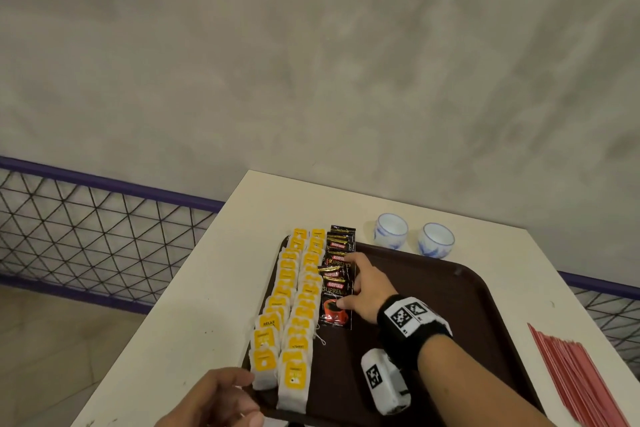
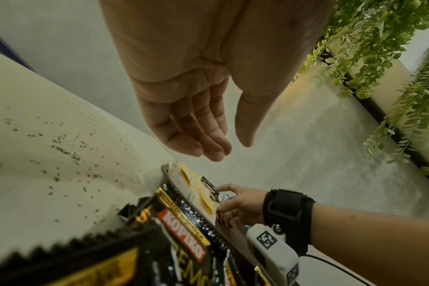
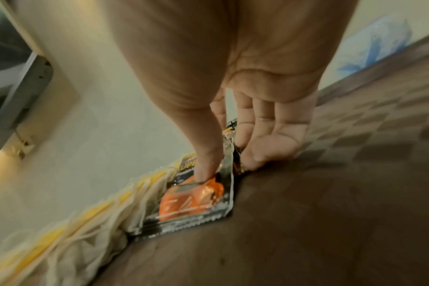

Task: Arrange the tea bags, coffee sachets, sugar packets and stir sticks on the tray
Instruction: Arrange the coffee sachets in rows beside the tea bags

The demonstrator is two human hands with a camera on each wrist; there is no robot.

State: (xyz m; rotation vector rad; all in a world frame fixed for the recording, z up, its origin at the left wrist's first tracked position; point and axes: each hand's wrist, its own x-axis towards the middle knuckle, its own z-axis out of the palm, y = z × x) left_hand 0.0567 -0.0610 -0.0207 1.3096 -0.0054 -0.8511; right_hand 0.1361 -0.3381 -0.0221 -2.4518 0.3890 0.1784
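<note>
Clearly light and slippery, the coffee sachets (image 1: 337, 282) lie overlapped mid-frame on the tray (image 1: 460, 305), best pinched by their edges. Right hand (image 1: 363, 289) pinches the nearest one; left hand (image 1: 214, 399), bottom edge, hangs slack.

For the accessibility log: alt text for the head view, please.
A right hand presses the nearest coffee sachet into its row on a brown tray, beside two rows of yellow tea bags. The left hand hovers empty; two cups stand behind.
</note>
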